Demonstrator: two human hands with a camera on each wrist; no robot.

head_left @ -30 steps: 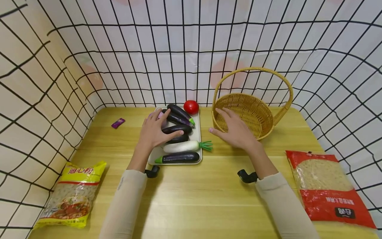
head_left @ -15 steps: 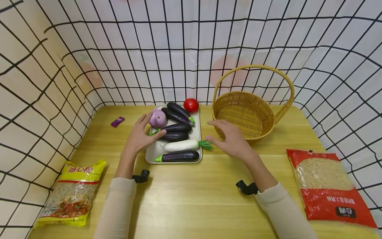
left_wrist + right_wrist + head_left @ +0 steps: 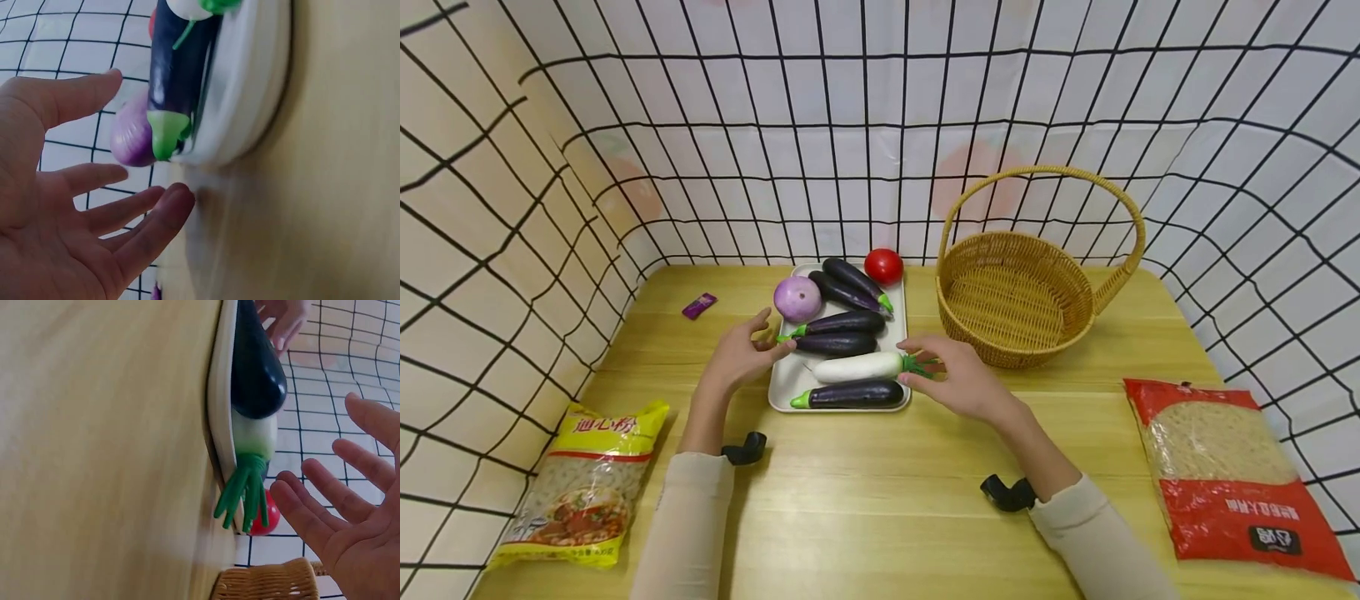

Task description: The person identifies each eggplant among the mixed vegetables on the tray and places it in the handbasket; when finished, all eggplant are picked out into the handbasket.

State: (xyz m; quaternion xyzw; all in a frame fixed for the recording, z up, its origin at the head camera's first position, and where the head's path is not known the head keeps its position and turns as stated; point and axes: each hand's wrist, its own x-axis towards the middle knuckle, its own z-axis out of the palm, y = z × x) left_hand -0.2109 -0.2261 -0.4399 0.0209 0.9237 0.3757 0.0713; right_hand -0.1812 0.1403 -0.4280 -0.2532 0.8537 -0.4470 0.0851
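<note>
My left hand hovers at the left edge of the white tray, thumb and fingers apart with nothing between them. Closest to it are a purple onion and the green tips of two eggplants. My right hand is over the green leaves of a white radish, partly hiding them. In the right wrist view its fingers are spread and appear apart from the leaves. Another eggplant lies along the tray's near side. Two more eggplants and a red tomato are at the back.
A wicker basket with a tall handle stands right of the tray. A yellow pasta bag lies front left, a red noodle bag front right. One small purple packet is back left. Grid-patterned cloth surrounds the table.
My left hand has drawn back leftward from over the onion and eggplants, uncovering them. My right hand has shifted from the basket's rim left and nearer, to the radish leaves. The vegetables look unmoved.
</note>
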